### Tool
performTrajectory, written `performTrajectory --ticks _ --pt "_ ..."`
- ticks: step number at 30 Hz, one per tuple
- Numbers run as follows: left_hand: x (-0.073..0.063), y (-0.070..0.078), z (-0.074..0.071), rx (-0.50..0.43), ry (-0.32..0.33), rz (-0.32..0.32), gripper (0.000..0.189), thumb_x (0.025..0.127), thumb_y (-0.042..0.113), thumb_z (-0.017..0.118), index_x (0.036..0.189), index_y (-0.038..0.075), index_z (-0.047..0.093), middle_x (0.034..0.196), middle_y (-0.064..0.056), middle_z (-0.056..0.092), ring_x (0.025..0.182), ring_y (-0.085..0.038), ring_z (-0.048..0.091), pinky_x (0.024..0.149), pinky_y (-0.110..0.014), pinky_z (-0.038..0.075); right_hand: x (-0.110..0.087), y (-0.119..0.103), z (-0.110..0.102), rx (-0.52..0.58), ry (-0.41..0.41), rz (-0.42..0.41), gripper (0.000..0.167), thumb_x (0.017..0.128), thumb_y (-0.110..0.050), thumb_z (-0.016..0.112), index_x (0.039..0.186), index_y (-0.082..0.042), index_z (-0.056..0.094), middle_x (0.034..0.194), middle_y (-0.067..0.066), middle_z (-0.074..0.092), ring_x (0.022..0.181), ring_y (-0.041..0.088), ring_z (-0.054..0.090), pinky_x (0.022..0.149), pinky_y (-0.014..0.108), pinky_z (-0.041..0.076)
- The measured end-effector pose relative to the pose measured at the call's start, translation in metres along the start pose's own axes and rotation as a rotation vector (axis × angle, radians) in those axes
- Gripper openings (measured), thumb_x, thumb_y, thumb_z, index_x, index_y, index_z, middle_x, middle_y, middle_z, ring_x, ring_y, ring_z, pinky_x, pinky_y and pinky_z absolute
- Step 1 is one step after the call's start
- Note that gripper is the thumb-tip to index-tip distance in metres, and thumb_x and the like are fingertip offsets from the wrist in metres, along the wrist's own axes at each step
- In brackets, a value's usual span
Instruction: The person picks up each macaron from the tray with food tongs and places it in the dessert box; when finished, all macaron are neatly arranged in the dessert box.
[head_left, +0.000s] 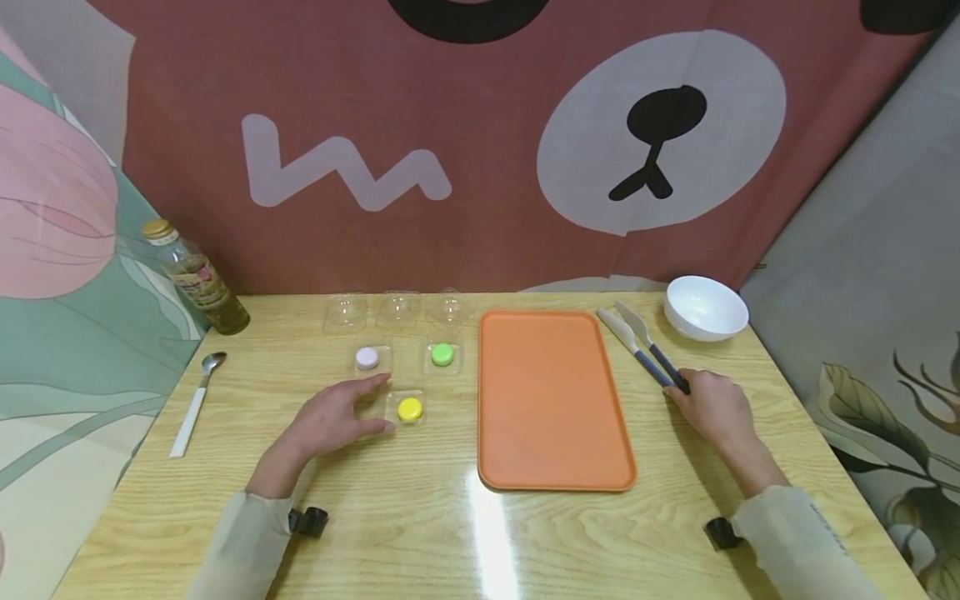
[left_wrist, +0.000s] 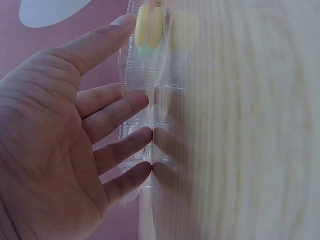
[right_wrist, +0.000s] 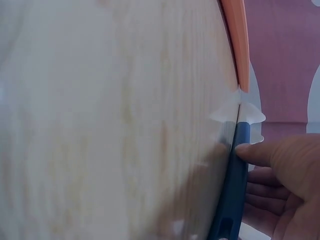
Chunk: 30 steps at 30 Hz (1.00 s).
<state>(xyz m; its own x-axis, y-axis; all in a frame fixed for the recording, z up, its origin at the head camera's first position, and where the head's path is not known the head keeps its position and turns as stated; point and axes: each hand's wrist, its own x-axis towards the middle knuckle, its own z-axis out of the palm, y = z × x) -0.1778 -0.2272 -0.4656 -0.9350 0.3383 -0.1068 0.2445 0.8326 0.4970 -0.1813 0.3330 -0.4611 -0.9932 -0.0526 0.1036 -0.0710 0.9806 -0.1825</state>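
My left hand [head_left: 335, 418] hovers low with thumb and fingers spread, just left of a yellow macaron [head_left: 409, 409] in a clear plastic case. In the left wrist view, the left palm [left_wrist: 55, 135] holds nothing, and the thumb tip overlaps the case beside the macaron [left_wrist: 149, 26]. A lilac macaron [head_left: 367, 358] and a green macaron [head_left: 442, 354] sit in clear cases beyond it. My right hand [head_left: 716, 406] pinches the handle end of the dark-handled knife [head_left: 667, 367]. Close beside that lies a blue-handled knife [head_left: 634, 347]. The right wrist view shows the thumb against a blue handle [right_wrist: 233, 190].
An orange tray [head_left: 553, 400] lies between the hands. A white bowl [head_left: 706, 308] stands at the back right. Clear plastic lids [head_left: 400, 308] line the back edge. At left are an oil bottle [head_left: 206, 283] and a white-handled spoon [head_left: 193, 417].
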Motion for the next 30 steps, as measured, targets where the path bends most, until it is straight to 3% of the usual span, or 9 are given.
performTrajectory --ticks 5,11,14,20,26,30 --pt "-0.001 0.000 0.000 0.005 0.003 -0.006 0.082 0.083 0.053 0.079 0.152 0.020 0.048 0.148 -0.012 0.057 0.135 -0.039 0.054 0.104 -0.060 0.048 0.000 0.001 0.000 0.008 0.017 -0.020 0.028 0.092 -0.023 0.072 0.103 0.003 0.070 0.074 0.017 0.067 0.060 0.035 0.061 0.055 0.054 0.048" --pt "-0.002 0.000 0.000 -0.003 0.001 -0.014 0.082 0.083 0.053 0.078 0.153 0.021 0.048 0.149 -0.010 0.057 0.136 -0.039 0.053 0.104 -0.061 0.047 0.003 0.003 -0.003 0.026 -0.007 -0.021 0.022 0.092 -0.024 0.072 0.086 -0.004 0.066 0.065 0.009 0.060 0.056 0.028 0.054 0.050 0.045 0.041" --pt "-0.002 0.000 0.000 -0.003 -0.001 -0.010 0.082 0.084 0.053 0.078 0.153 0.022 0.047 0.150 -0.010 0.056 0.137 -0.039 0.053 0.104 -0.060 0.047 0.004 0.004 -0.004 0.031 -0.034 -0.006 0.026 0.094 -0.027 0.070 0.094 -0.001 0.068 0.071 0.013 0.065 0.061 0.034 0.059 0.055 0.049 0.045" --pt "-0.001 0.000 0.000 0.000 -0.004 -0.004 0.083 0.083 0.054 0.078 0.153 0.022 0.047 0.150 -0.010 0.056 0.137 -0.038 0.053 0.105 -0.060 0.047 0.005 0.001 -0.012 0.047 -0.002 0.049 0.044 0.099 -0.033 0.062 0.122 0.005 0.068 0.103 0.027 0.074 0.091 0.054 0.067 0.072 0.063 0.052" --pt "-0.002 0.002 -0.001 -0.002 -0.007 -0.014 0.083 0.083 0.053 0.078 0.153 0.022 0.047 0.150 -0.011 0.056 0.137 -0.039 0.053 0.105 -0.060 0.047 0.018 -0.010 -0.027 0.094 0.097 0.045 0.040 0.101 -0.035 0.059 0.117 0.000 0.072 0.103 0.025 0.075 0.090 0.051 0.068 0.071 0.063 0.052" --pt "-0.002 0.001 -0.001 -0.009 -0.005 -0.019 0.082 0.083 0.053 0.078 0.153 0.022 0.048 0.150 -0.010 0.056 0.137 -0.039 0.052 0.105 -0.060 0.047 0.032 -0.026 -0.038 0.166 0.095 0.033 0.045 0.103 -0.038 0.055 0.122 -0.001 0.071 0.108 0.025 0.075 0.097 0.047 0.070 0.079 0.063 0.052"
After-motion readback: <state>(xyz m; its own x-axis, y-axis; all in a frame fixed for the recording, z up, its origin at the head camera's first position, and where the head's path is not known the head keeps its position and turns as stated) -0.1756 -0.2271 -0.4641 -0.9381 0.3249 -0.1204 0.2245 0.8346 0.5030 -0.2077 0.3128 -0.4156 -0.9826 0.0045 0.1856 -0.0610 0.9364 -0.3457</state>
